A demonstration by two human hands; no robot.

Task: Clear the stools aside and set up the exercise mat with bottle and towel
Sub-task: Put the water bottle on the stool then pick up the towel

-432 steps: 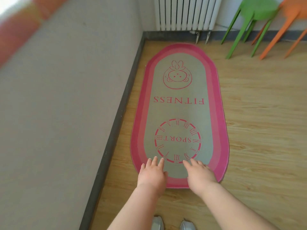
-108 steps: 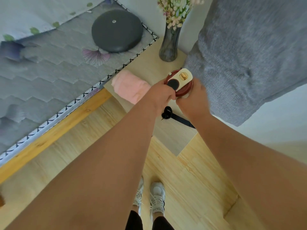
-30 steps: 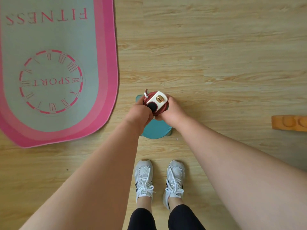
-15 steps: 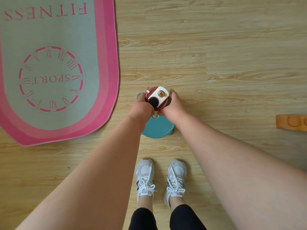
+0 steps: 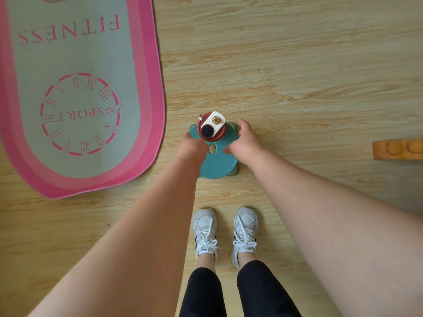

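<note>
On the teal stool [image 5: 219, 161], a red, white-capped bottle [image 5: 212, 126] stands upright.

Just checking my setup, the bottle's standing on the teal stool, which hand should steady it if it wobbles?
Probably the right hand: it is open beside the bottle, fingers spread toward it. The left hand looks curled below it.

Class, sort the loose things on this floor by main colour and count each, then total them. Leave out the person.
Pink: 1, the mat
Teal: 1, the stool
Red: 1, the bottle
Orange: 1, the wooden block
Total: 4
</note>
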